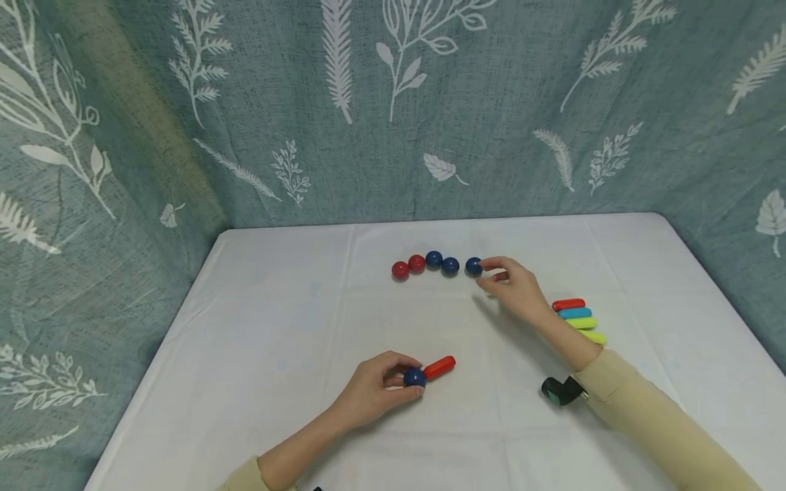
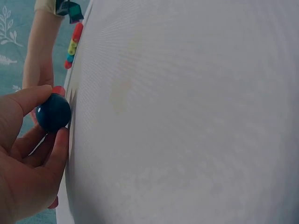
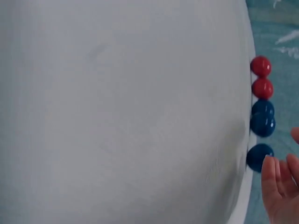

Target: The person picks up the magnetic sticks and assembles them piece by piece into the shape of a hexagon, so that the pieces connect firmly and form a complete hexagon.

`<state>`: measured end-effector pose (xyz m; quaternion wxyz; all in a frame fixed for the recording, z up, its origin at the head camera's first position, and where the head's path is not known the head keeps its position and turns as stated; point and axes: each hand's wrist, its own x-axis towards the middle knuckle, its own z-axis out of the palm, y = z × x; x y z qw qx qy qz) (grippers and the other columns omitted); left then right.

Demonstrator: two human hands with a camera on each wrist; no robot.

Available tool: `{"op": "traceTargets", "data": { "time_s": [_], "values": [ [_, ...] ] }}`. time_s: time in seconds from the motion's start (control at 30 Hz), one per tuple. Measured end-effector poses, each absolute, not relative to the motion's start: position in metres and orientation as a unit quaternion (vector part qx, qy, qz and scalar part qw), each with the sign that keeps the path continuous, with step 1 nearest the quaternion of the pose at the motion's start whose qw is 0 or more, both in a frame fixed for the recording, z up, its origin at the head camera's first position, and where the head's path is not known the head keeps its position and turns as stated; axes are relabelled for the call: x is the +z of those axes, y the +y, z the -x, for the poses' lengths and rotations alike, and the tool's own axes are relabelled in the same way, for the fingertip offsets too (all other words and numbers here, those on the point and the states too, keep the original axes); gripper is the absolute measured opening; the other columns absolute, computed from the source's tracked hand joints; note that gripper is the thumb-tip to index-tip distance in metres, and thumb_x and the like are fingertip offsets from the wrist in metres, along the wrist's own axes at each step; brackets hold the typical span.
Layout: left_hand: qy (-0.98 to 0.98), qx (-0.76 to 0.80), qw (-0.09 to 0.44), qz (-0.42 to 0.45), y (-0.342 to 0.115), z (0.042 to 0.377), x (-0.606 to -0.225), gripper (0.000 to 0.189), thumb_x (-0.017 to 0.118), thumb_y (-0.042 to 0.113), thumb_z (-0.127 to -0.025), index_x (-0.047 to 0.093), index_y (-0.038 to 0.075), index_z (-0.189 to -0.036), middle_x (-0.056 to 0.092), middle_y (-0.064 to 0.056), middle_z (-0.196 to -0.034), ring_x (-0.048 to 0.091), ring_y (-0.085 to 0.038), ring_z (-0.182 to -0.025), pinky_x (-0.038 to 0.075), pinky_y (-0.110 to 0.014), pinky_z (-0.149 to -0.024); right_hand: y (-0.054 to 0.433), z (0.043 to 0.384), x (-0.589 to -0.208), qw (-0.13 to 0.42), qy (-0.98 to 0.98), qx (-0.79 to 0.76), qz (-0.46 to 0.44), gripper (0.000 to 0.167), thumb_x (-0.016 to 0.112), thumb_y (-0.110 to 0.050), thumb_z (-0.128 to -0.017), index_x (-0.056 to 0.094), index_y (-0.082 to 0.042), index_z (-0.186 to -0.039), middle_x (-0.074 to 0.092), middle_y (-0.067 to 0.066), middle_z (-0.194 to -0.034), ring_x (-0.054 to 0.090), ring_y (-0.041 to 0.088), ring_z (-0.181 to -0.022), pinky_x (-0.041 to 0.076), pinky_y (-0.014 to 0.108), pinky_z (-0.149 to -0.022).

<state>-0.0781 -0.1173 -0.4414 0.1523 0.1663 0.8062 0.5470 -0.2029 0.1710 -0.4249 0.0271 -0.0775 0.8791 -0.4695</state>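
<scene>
My left hand (image 1: 376, 390) pinches a glossy dark blue ball (image 1: 415, 378) between thumb and fingers, low over the white table. Against the ball's right side, in the head view, lies the end of a short red stick (image 1: 440, 368). Farther back, my right hand (image 1: 512, 286) reaches to another blue ball (image 1: 473, 266), its fingertips at the ball's right side. In the right wrist view the fingers (image 3: 269, 179) overlap that ball (image 3: 259, 157), and one digit stands apart from it. Left of it are two blue balls (image 1: 450, 266) and two red balls (image 1: 400, 271) in a row.
Beside my right forearm lie several short sticks: red (image 1: 568, 304), blue (image 1: 575, 313) and yellow (image 1: 582, 322), partly covered by the arm. A black wrist camera (image 1: 561, 391) sticks out from the right sleeve. Behind the white table (image 1: 276, 307) hangs a leaf-patterned green curtain (image 1: 368, 170).
</scene>
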Motion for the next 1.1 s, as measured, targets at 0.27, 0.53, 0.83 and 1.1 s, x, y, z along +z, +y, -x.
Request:
{"op": "traceTargets", "data": {
  "time_s": [0.27, 0.53, 0.83, 1.1],
  "values": [
    [0.803, 0.551, 0.147, -0.172, -0.118, 0.078, -0.442, 0.036, 0.078, 0.015, -0.084, 0.066, 0.007, -0.116, 0.064, -0.006, -0.112, 0.063, -0.019, -0.102, 0.051, -0.024, -0.086, 0.172, 0.224, -0.429, 0.04, 0.886, -0.459, 0.058, 0.049, 0.066, -0.017, -0.092, 0.05, 0.0, -0.135, 0.05, 0.02, -0.135, 0.056, 0.032, -0.109, 0.048, 0.041, -0.086],
    [0.807, 0.545, 0.15, -0.17, -0.118, 0.078, -0.444, 0.035, 0.077, 0.016, -0.085, 0.066, 0.007, -0.116, 0.064, -0.007, -0.113, 0.063, -0.02, -0.102, 0.051, -0.024, -0.086, 0.166, 0.237, -0.433, 0.053, 0.9, -0.429, 0.058, 0.052, 0.068, -0.016, -0.091, 0.05, 0.0, -0.137, 0.051, 0.02, -0.132, 0.056, 0.03, -0.105, 0.05, 0.037, -0.077],
    [0.811, 0.538, 0.154, -0.17, -0.118, 0.079, -0.446, 0.035, 0.077, 0.017, -0.085, 0.066, 0.007, -0.116, 0.064, -0.004, -0.112, 0.063, -0.017, -0.1, 0.051, -0.023, -0.086, 0.165, 0.241, -0.434, 0.053, 0.907, -0.413, 0.062, 0.05, 0.068, -0.019, -0.092, 0.051, 0.0, -0.135, 0.054, 0.02, -0.132, 0.056, 0.032, -0.108, 0.05, 0.039, -0.08],
    [0.799, 0.558, 0.158, -0.162, -0.118, 0.078, -0.444, 0.037, 0.077, 0.014, -0.084, 0.065, 0.007, -0.118, 0.063, -0.006, -0.114, 0.063, -0.02, -0.102, 0.051, -0.028, -0.087, 0.164, 0.241, -0.434, 0.052, 0.907, -0.414, 0.058, 0.046, 0.067, -0.018, -0.092, 0.055, 0.0, -0.132, 0.057, 0.02, -0.128, 0.057, 0.032, -0.109, 0.05, 0.04, -0.083]
  ]
}}
